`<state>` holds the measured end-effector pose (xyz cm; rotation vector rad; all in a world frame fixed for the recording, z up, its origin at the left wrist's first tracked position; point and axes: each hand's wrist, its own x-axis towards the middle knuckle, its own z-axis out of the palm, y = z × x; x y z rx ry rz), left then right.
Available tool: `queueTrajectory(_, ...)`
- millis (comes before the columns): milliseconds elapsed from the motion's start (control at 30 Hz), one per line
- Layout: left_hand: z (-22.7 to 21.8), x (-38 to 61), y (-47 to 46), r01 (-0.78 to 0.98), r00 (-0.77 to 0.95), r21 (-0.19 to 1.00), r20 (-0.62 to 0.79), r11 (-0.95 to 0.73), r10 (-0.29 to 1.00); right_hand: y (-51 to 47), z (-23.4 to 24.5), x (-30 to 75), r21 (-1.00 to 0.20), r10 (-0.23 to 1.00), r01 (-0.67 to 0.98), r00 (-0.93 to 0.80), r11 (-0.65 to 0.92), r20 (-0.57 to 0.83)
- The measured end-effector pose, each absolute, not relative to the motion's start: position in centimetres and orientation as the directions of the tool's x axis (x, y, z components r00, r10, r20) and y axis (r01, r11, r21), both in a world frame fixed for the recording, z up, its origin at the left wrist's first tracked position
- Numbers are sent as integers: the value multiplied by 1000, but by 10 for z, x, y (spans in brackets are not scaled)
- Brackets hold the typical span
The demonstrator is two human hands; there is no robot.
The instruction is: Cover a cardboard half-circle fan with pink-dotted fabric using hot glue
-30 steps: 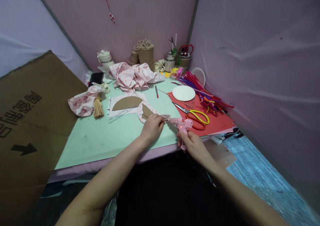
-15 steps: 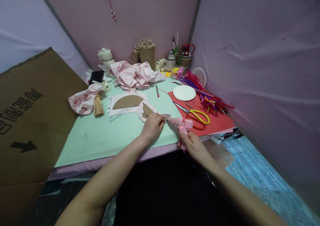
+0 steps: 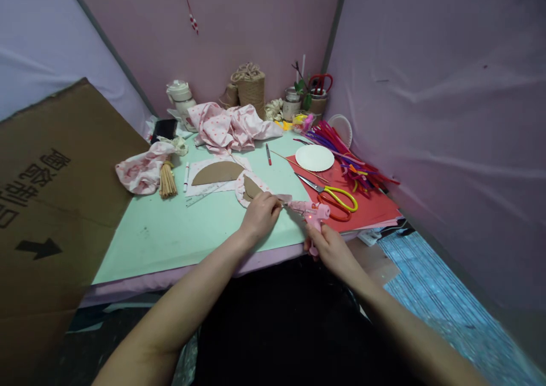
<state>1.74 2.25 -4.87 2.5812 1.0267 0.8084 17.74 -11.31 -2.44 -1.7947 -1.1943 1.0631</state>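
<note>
In my right hand is a pink hot glue gun, gripped by its handle with a small orange light glowing on it. Its nozzle points left, close to the fingertips of my left hand. Those fingers are pinched together at the right end of a cardboard piece edged with pink-dotted fabric, which my hand partly covers. Whether glue is coming out is too small to tell. Behind that piece, a brown cardboard half-circle lies on a sheet of dotted fabric beside a clear ruler.
Yellow-and-orange-handled scissors and a white paper plate lie on red sheets at right, near many pipe cleaners. Crumpled dotted cloth and twine rolls sit behind. A large cardboard panel stands at left.
Both hands and the glue gun hold nearly the same position. The view has shifted very slightly.
</note>
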Motion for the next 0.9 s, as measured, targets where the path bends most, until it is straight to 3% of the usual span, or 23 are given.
queueTrajectory(433,-49,17,22,547,587,442,403,-711,702,-114,-25,179,-787,942,540,299,-298,-152)
queueTrajectory(700,-51,16,20,534,596,368,476,-762,647,-126,-23,174,-819,938,520,340,-243,-63)
queueTrajectory(900,-54,16,16,522,641,276,498,-807,585,-132,-23,172,-897,937,394,345,-200,-58)
